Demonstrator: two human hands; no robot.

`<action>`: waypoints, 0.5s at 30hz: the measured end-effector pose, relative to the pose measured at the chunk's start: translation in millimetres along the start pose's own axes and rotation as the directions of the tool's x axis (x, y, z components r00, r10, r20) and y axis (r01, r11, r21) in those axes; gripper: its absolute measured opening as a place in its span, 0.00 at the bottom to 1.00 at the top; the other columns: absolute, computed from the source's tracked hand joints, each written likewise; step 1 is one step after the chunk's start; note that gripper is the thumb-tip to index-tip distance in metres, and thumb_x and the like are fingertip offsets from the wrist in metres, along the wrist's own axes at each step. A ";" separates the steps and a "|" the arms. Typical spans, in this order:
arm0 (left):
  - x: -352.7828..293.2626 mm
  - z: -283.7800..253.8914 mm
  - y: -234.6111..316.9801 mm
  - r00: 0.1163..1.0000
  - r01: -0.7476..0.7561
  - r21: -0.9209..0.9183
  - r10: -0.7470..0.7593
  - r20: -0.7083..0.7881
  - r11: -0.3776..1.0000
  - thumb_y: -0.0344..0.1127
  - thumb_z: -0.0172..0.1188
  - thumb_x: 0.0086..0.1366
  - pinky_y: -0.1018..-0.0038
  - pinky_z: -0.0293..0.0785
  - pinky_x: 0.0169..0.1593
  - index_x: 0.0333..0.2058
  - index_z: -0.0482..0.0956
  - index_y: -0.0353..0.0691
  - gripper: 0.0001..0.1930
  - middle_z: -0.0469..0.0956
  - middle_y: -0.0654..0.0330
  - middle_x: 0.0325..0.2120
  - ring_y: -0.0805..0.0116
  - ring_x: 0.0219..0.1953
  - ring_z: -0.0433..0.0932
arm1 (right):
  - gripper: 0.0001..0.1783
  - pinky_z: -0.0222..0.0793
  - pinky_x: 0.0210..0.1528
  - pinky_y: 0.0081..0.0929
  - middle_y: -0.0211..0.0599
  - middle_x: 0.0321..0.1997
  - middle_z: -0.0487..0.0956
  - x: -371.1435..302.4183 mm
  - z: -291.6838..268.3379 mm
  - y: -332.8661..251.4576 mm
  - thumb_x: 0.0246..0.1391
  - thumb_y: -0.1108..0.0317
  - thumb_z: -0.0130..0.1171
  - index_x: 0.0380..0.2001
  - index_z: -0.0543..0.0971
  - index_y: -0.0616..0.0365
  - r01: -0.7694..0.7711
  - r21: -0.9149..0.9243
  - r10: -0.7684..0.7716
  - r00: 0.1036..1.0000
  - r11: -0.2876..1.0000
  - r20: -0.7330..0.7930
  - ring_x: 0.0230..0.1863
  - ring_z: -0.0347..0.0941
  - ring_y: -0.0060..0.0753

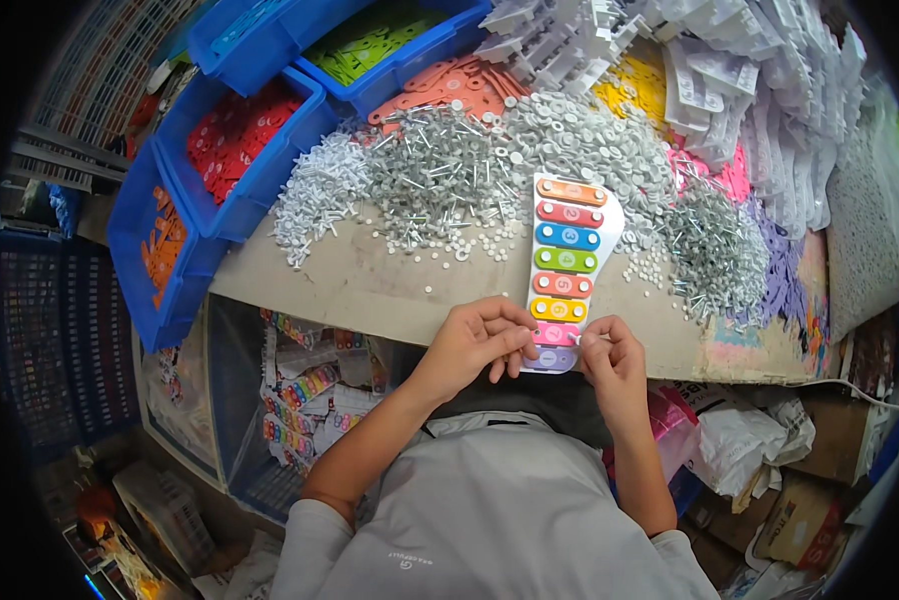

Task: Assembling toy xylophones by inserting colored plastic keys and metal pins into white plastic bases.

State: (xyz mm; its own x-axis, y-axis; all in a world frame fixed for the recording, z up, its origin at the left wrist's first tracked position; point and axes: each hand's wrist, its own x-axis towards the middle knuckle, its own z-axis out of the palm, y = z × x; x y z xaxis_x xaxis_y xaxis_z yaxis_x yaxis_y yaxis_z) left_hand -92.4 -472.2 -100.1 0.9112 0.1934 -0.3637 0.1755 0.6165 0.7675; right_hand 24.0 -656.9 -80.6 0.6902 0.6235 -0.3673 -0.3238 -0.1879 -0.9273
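Pinching a small white piece (576,340) between thumb and forefinger, a worker's right hand (615,350) meets the right end of the pink bar on a toy xylophone (567,260), just right of the frame's centre. The left hand (497,340) curls its fingers beside the toy's lower left edge; whether it grips anything cannot be told. The xylophone lies at the near edge of the desk (370,290), its white base carrying a column of coloured bars from orange at the top to lavender at the bottom.

Beyond it, across the upper middle of the frame, spread heaps of white pegs (315,190), metal pins (435,165) and pale round caps (590,135), with a second metal heap (715,240) to the right. Coral bars (450,85) lie behind, purple bars (778,270) sit at the right, and white plastic parts (760,100) pile up in the upper right. Blue bins (185,310) at upper left hold orange, red and green pieces. Colourful packaged items (310,385) show below the desk at lower left; a white bag (740,435) lies at lower right.
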 end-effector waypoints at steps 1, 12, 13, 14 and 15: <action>1.6 -0.2 -0.1 1.000 0.008 0.012 -0.008 0.014 1.000 0.29 0.59 0.70 0.84 0.69 0.22 0.43 0.78 0.30 0.08 0.83 0.53 0.29 0.76 0.22 0.78 | 0.07 0.44 0.21 0.14 0.16 0.19 0.66 0.2 0.1 0.9 0.69 0.67 0.55 0.37 0.70 0.57 0.034 -0.051 -0.035 0.999 0.998 -0.020 0.20 0.55 0.07; 7.7 8.5 -3.8 0.998 -0.043 0.305 0.057 -0.038 0.951 0.32 0.63 0.68 0.83 0.63 0.23 0.50 0.71 0.32 0.16 0.78 0.63 0.21 0.81 0.19 0.71 | 0.08 0.56 0.27 0.11 0.24 0.22 0.75 3.5 1.1 -4.6 0.66 0.72 0.57 0.40 0.67 0.57 -0.033 0.006 0.033 0.999 0.999 -0.005 0.24 0.64 0.08; 7.9 9.5 -2.7 0.984 -0.111 0.492 0.166 -0.068 0.863 0.33 0.65 0.67 0.81 0.62 0.23 0.53 0.67 0.32 0.21 0.76 0.65 0.19 0.81 0.19 0.70 | 0.09 0.56 0.26 0.11 0.24 0.22 0.75 3.6 1.6 -6.4 0.66 0.72 0.58 0.41 0.66 0.57 -0.046 0.005 0.046 0.999 0.999 -0.014 0.24 0.64 0.08; 10.2 8.1 -0.3 0.993 -0.040 0.611 0.099 -0.064 0.791 0.39 0.67 0.66 0.77 0.63 0.24 0.56 0.60 0.32 0.29 0.75 0.65 0.18 0.79 0.18 0.70 | 0.10 0.49 0.18 0.14 0.20 0.18 0.69 6.6 -1.7 -0.7 0.66 0.68 0.59 0.42 0.67 0.54 -0.034 -0.038 0.033 0.999 0.999 -0.013 0.16 0.59 0.10; 11.1 7.7 3.9 0.991 -0.039 0.613 0.109 -0.077 0.789 0.39 0.67 0.66 0.77 0.63 0.24 0.56 0.60 0.32 0.29 0.75 0.65 0.18 0.79 0.18 0.70 | 0.10 0.49 0.18 0.14 0.20 0.18 0.69 7.5 -5.4 0.0 0.66 0.68 0.59 0.42 0.67 0.54 -0.030 -0.037 0.030 1.000 0.999 0.004 0.16 0.59 0.10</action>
State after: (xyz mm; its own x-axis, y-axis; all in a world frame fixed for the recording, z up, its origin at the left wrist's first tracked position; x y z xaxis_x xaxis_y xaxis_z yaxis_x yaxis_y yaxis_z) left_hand -78.7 -473.6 -97.1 0.8933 0.3181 -0.3175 0.3315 0.0108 0.9434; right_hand 32.7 -656.3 -83.8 0.6773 0.6206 -0.3951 -0.3202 -0.2348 -0.9178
